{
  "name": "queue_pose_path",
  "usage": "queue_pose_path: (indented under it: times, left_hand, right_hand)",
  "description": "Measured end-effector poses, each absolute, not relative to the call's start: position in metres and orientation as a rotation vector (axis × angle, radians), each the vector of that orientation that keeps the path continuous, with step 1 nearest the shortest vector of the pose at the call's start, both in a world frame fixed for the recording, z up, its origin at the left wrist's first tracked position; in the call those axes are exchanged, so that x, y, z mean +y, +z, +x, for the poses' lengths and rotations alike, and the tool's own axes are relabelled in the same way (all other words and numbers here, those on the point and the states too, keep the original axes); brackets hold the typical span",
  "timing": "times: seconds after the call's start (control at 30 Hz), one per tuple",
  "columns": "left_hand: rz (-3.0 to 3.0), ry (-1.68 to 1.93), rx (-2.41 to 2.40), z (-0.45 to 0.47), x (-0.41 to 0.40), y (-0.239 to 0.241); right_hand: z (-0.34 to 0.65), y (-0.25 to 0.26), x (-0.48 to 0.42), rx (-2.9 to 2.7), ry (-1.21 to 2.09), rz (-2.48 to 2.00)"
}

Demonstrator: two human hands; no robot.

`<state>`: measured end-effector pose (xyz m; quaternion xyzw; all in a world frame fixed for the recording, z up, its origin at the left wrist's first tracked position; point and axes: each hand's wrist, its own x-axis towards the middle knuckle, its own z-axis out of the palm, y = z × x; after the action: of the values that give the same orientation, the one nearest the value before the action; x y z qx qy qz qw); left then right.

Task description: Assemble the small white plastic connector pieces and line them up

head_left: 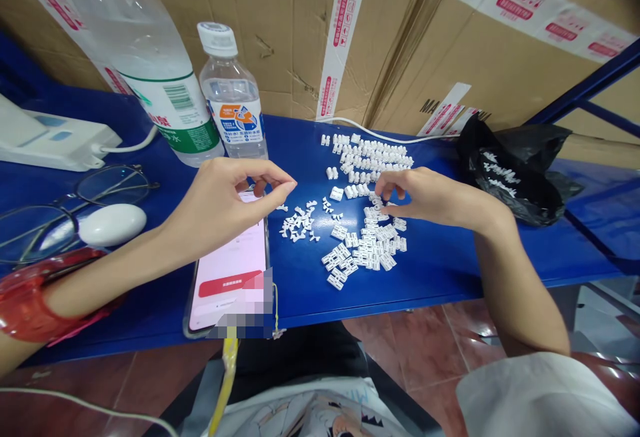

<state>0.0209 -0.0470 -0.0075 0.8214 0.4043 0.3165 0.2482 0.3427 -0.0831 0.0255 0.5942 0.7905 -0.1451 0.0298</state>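
Observation:
Several small white plastic pieces lie on the blue table (430, 270) in three groups: a far pile (373, 157), a near pile (367, 244) and a loose cluster (299, 222). My left hand (230, 200) hovers above the phone (230, 270) with its fingertips pinched together over the loose cluster; what they hold is too small to make out. My right hand (425, 197) rests on the table between the far and near piles, its fingers curled onto a white piece.
Two water bottles, large (150, 70) and small (233, 100), stand at the back left. A power strip (50, 140), glasses (75, 204) and a white oval object (113, 224) lie left. A black plastic bag (515, 164) sits right. Cardboard boxes (400, 37) stand behind.

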Motion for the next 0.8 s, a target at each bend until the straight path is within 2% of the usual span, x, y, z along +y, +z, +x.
queue_pose_path:
  times: [0.8]
  left_hand:
    - [2.153,0.917,1.149,0.0218,-0.0471,-0.0007]
  right_hand:
    - [0.3320,0.0229,-0.0887,2.654,-0.524,1.656]
